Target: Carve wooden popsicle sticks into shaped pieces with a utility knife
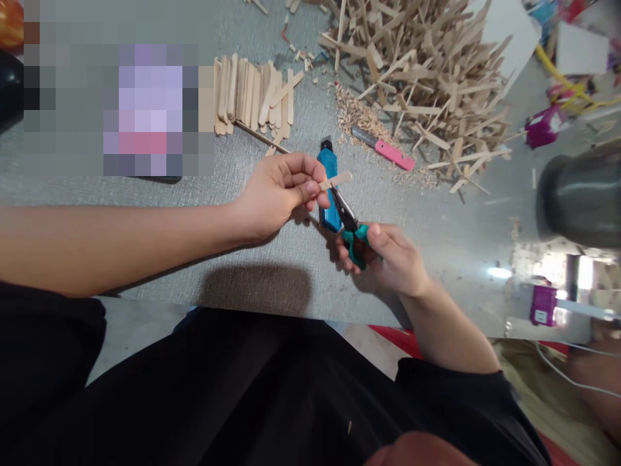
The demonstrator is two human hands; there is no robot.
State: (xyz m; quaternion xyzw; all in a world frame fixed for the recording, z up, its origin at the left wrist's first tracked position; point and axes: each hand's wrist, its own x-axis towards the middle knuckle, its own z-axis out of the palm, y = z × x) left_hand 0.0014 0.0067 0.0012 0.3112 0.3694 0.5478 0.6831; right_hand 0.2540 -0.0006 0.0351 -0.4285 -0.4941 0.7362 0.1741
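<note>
My left hand (pixel 279 194) pinches a short wooden ice-cream stick (pixel 339 179) between thumb and fingers, holding it level above the grey mat. My right hand (pixel 388 259) is wrapped round the teal handles of small cutting pliers (pixel 350 223). The dark jaws of the pliers point up and meet the stick close to my left fingertips. A blue utility knife (pixel 330 194) lies on the mat just behind the pliers.
A row of whole sticks (pixel 252 94) lies at the back centre. A big heap of glued stick pieces (pixel 427 71) fills the back right, with wood shavings (pixel 359 116) and a pink cutter (pixel 388 152) before it. A dark cylinder (pixel 582 194) stands right.
</note>
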